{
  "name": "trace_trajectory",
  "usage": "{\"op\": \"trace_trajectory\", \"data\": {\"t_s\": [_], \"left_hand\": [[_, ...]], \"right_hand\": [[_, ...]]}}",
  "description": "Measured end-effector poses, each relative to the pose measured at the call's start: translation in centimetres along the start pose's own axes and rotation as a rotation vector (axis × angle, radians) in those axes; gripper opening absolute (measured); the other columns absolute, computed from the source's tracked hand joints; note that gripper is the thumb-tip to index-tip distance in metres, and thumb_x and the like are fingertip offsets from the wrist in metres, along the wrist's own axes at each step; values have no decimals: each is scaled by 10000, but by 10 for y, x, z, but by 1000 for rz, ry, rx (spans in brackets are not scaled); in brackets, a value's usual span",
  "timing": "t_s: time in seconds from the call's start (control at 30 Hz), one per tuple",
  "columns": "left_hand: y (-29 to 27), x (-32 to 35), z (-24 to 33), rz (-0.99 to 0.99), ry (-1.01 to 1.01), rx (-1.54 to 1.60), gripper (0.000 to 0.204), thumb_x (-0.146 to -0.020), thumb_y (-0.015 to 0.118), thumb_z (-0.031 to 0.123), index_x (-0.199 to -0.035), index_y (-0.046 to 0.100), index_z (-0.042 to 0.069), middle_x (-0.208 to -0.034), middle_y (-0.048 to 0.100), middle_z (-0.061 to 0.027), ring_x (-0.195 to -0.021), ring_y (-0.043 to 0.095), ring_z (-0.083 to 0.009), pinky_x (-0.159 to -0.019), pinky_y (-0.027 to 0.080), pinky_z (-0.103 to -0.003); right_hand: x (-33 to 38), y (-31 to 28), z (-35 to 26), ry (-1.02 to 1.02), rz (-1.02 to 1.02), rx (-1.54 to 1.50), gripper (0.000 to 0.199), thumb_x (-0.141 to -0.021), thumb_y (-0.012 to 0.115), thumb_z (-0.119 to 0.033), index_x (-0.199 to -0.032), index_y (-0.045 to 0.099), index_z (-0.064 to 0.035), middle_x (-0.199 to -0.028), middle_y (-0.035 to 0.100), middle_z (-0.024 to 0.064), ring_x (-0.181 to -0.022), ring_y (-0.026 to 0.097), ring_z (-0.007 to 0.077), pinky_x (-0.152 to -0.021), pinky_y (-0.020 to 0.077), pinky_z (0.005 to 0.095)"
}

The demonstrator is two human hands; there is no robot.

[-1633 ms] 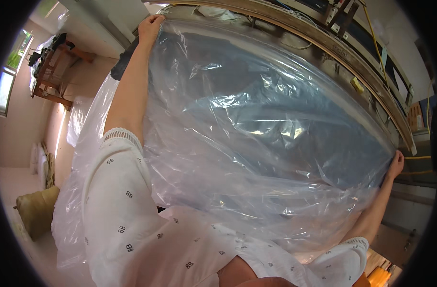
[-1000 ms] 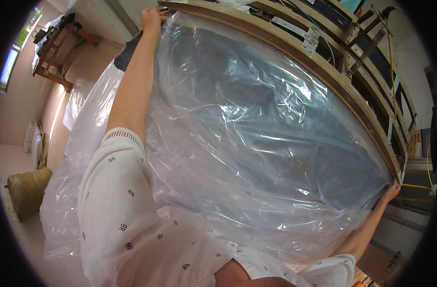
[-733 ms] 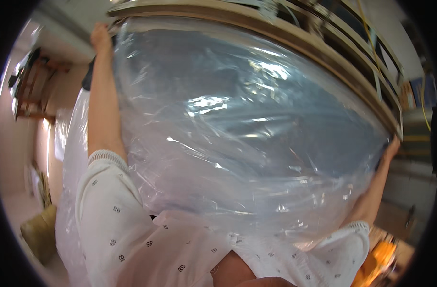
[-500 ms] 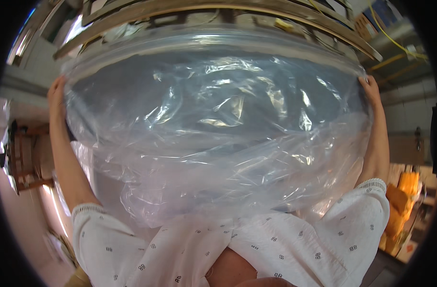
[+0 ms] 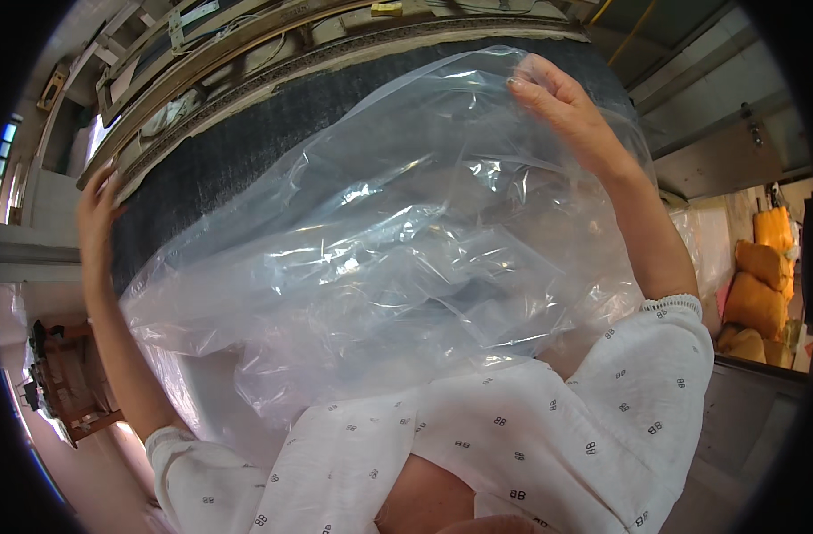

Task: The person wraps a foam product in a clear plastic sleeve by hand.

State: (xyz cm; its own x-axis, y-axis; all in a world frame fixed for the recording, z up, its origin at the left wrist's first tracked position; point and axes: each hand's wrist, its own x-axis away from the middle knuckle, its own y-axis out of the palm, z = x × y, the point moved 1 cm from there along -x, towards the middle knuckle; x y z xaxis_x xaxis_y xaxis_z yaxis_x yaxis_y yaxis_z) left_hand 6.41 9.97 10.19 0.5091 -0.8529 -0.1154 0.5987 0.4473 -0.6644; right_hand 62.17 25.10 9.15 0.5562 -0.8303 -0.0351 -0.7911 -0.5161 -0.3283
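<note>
Right hand (image 5: 566, 111): fingers (image 5: 535, 89) pinching the top edge of a large clear plastic bag (image 5: 397, 258). Left hand (image 5: 95, 218): fingers spread, gripping the bag's far-left edge. The bag is hanging crumpled between both hands, its contents not discernible, before a dark fabric roll (image 5: 246, 151) under wooden shelving (image 5: 246, 44). Yellow sacks (image 5: 762, 276) are lying at right.

The plastic sheet (image 5: 397, 258) is clear and shiny. The fabric surface (image 5: 237, 151) behind it is dark grey. The sleeves (image 5: 602, 418) are white with small dark marks. The sacks (image 5: 762, 276) are orange-yellow.
</note>
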Motion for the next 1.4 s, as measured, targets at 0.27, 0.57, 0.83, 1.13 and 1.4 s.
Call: {"op": "trace_trajectory", "data": {"t_s": [0.27, 0.57, 0.83, 1.13, 1.4], "left_hand": [[236, 97, 232, -236, 615, 422, 244, -780, 656, 187, -951, 587, 28, -896, 557, -34, -723, 503, -99, -624, 425, -232], [131, 118, 80, 221, 442, 17, 106, -842, 576, 100, -857, 615, 2, -825, 569, -27, -754, 514, -93, -704, 418, -217], [-306, 215, -170, 656, -76, -1169, 306, -867, 511, 276, -990, 642, 28, -944, 638, -158, -839, 609, -294, -751, 472, -342], [-167, 68, -189, 518, 226, -735, 339, -875, 476, 316, -963, 620, 22, -912, 629, -146, -823, 590, -273, -732, 440, -350], [-74, 1, -215, 331, 158, -656, 340, -875, 482, 313, -953, 621, 13, -897, 635, -142, -802, 592, -275, -723, 441, -348]], "right_hand": [[11, -1, -40, -362, -63, 136, 194, -862, 520, -230, -817, 532, -42, -770, 450, -22, -750, 428, 58, -710, 356, 197], [79, -68, 118, 254, -471, 803, 211, -665, 602, -244, -776, 668, -78, -671, 629, 76, -671, 599, 219, -633, 448, 346], [159, -54, 151, 192, -254, 892, 150, -675, 604, -239, -735, 651, -109, -710, 623, 114, -746, 588, 303, -635, 451, 396], [419, -210, 272, 1375, -157, 1489, 238, -732, 539, -152, -935, 647, -90, -1012, 623, 115, -984, 581, 268, -850, 423, 453], [430, -363, 162, 1471, -190, 1932, 328, -856, 419, -213, -1130, 571, -114, -1178, 540, 115, -980, 571, 222, -795, 460, 329]]}}
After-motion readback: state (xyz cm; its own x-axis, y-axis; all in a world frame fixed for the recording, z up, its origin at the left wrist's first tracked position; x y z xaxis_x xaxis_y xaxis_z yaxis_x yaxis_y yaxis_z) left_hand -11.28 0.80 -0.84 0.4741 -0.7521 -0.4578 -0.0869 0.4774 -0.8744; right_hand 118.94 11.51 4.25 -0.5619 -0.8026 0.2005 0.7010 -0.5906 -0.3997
